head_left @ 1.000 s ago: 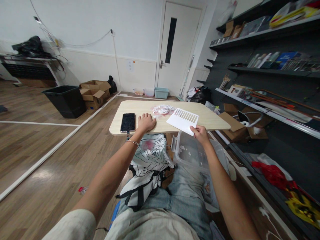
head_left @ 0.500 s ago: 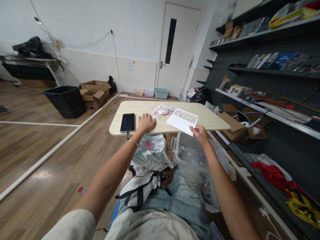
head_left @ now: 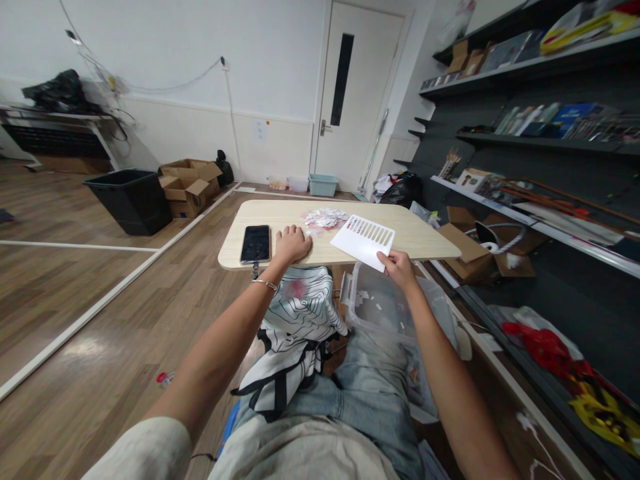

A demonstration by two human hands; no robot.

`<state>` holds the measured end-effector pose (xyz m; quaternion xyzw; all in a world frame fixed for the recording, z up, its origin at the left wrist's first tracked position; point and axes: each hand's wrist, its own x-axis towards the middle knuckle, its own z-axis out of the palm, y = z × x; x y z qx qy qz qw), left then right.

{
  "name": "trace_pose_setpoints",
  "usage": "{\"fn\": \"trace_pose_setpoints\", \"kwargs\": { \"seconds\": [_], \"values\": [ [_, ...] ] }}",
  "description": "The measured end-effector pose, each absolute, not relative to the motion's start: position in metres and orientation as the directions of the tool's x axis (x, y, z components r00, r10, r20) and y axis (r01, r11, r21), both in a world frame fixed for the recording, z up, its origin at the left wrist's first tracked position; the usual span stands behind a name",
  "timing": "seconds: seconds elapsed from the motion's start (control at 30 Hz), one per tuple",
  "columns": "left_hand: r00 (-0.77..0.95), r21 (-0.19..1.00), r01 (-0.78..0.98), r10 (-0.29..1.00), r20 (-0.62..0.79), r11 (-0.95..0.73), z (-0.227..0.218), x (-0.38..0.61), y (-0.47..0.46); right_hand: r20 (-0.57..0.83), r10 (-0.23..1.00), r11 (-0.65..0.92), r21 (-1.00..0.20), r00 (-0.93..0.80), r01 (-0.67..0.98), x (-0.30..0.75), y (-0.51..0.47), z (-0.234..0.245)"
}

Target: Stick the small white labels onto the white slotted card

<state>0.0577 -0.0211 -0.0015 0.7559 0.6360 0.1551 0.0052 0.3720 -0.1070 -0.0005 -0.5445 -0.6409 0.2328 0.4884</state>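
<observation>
My right hand [head_left: 399, 267] pinches the near corner of a white sheet [head_left: 363, 241] with a row of slots along its far edge; the sheet lies across the near right part of the light wooden table [head_left: 280, 212]. My left hand [head_left: 291, 244] rests on the tabletop with its fingers loosely curled, empty, just right of a black phone [head_left: 256, 243]. A small heap of white and pink paper bits [head_left: 326, 218] lies beyond both hands. A clear plastic bin [head_left: 385, 303] sits under the table beside my right knee.
Dark shelves [head_left: 540, 143] with boxes and tools run along the right wall, with open cardboard boxes [head_left: 475, 248] below. A black bin [head_left: 131, 200] and more cardboard boxes [head_left: 189, 187] stand on the wooden floor at left. A white door [head_left: 357, 93] is behind the table.
The sheet and my right hand have shifted very slightly left and away. My left hand has stayed put.
</observation>
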Motion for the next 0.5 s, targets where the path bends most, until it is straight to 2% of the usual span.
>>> {"fn": "trace_pose_setpoints", "kwargs": {
  "seconds": [0.5],
  "values": [
    [0.144,0.226,0.954,0.964,0.225,-0.196,-0.0017,0.0576,-0.0220,0.400,0.914,0.321,-0.810,0.062,0.490,0.3633,-0.1080,-0.0007]
  ]
}}
